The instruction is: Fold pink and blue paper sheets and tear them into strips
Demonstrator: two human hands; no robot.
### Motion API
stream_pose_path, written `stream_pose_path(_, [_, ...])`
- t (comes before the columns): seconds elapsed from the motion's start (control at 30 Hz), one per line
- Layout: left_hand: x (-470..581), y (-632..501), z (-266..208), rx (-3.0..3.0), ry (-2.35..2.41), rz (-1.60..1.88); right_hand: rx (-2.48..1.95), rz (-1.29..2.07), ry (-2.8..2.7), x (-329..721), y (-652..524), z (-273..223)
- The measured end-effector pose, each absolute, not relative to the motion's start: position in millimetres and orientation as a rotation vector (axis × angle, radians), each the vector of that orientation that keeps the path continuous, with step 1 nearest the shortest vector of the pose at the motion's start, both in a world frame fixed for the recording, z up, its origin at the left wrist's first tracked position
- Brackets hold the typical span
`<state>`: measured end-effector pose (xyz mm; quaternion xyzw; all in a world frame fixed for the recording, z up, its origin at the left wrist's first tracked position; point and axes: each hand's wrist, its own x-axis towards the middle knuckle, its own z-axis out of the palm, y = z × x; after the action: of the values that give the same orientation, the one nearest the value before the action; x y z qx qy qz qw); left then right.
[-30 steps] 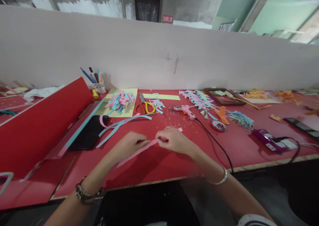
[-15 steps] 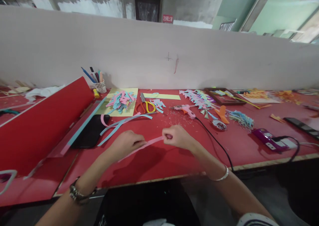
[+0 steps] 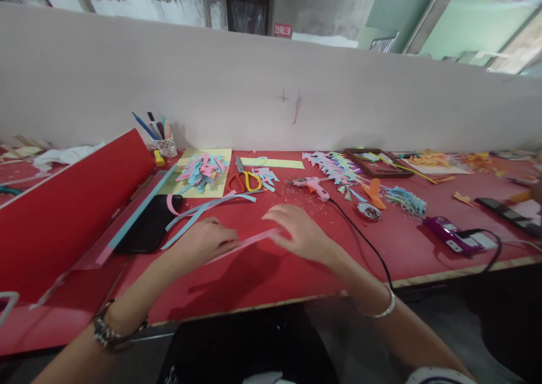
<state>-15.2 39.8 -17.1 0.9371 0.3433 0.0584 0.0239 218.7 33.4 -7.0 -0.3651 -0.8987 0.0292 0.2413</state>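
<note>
A narrow pink paper strip (image 3: 256, 238) stretches slantwise over the red tabletop. My left hand (image 3: 207, 241) pinches it between thumb and fingers, and its tail hangs below that hand. At the strip's right end is my right hand (image 3: 298, 232), thumb and fingers spread apart; whether the thumb touches the strip I cannot tell. Beyond my left hand lie loose blue and pink strips (image 3: 199, 213), partly on a black phone-like item (image 3: 148, 226). Scissors (image 3: 245, 179) with red and yellow handles rest farther back, beside small cut blue and pink pieces (image 3: 267, 176).
A pink glue gun (image 3: 311, 186) lies beyond my right hand, its black cord running to a purple power socket (image 3: 451, 236). A pile of paper pieces (image 3: 203, 172) sits at the back left. A red board (image 3: 80, 209) leans at left; a pen cup (image 3: 166, 145) stands behind.
My right hand has loosened from a closed grip on the strip, its fingers now spread. My left hand still pinches the strip. The whole view has shifted slightly.
</note>
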Motion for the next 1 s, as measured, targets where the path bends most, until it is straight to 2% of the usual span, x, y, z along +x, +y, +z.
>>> stream_pose_path(0.13, [-7.4, 36.8, -17.0, 2.872, 1.123, 0.248, -1.071, 0.264, -2.729, 190.9, 28.1, -7.9])
stream_pose_path(0.33, [12.4, 38.5, -16.3, 2.803, 1.204, 0.234, -1.283, 0.377, -2.644, 182.9, 33.2, -11.5])
stream_pose_path(0.5, [15.6, 38.7, -31.2, 3.080, 1.174, 0.561, -1.217, 0.653, -2.478, 186.8, 34.1, -10.5])
stream_pose_path(0.7, [14.8, 38.7, -35.0, 3.394, 0.972, 0.896, -1.165, 0.683, -2.419, 192.7, 35.5, -12.7])
stream_pose_path(0.87, [3.6, 39.2, -29.8, 3.419, 0.970, 0.923, -1.168, 0.696, -2.373, 206.3, 37.5, -10.2])
stream_pose_path(1.0, [-16.8, 39.2, -34.4, 3.358, 1.082, 0.805, -1.178, 0.702, -2.325, 222.3, 38.0, -7.9])
